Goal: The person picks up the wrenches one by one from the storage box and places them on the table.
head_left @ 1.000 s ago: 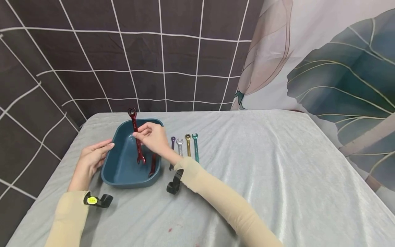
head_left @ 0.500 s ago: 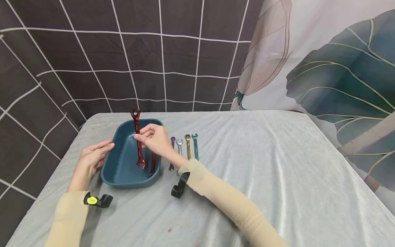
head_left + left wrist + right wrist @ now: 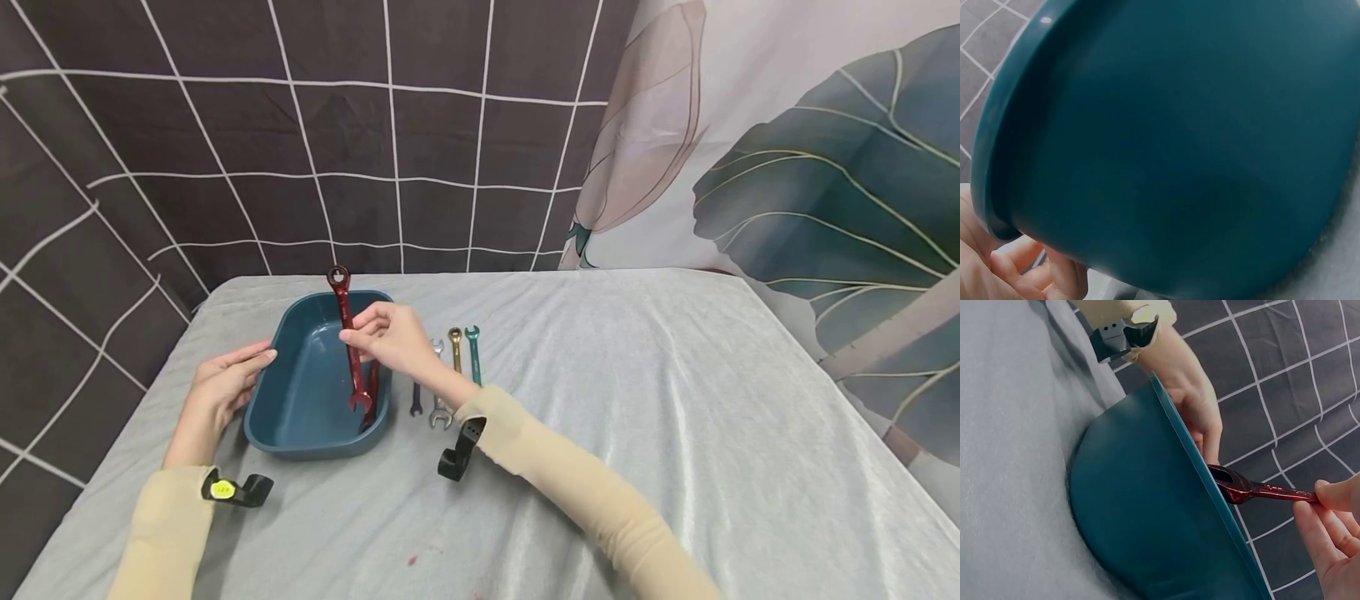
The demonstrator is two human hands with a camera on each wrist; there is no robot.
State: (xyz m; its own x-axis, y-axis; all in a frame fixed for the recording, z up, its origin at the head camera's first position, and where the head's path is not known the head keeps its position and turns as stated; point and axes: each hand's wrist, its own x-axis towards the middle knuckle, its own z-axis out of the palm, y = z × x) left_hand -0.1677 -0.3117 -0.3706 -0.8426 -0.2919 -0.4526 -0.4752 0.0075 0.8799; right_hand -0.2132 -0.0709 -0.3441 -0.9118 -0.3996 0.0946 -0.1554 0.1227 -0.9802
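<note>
A dark red combination wrench (image 3: 349, 342) is pinched between the thumb and fingers of my right hand (image 3: 392, 340), over the right half of a blue plastic bin (image 3: 288, 442). Its ring end points up and away; its open jaw hangs low, as the right wrist view shows the wrench (image 3: 1272, 492) reaching past the rim. Inside the bin, a second red wrench (image 3: 373, 392) leans along the right wall, partly hidden by the first. My left hand (image 3: 228, 379) grips the bin's left rim, thumb at the edge and, in the left wrist view, fingers (image 3: 1063, 275) curled beneath it.
Right of the bin lie several wrenches in a row: purple (image 3: 416, 398), silver (image 3: 440, 414), gold (image 3: 455, 346) and green (image 3: 475, 354). My right forearm partly covers them. A grey cloth (image 3: 637, 400) covers the table, and a dark gridded curtain (image 3: 435, 133) hangs behind.
My right hand has moved slightly right and toward me with the red wrench, whose lower end now overlaps the wrench in the bin. The left hand and bin have stayed put.
</note>
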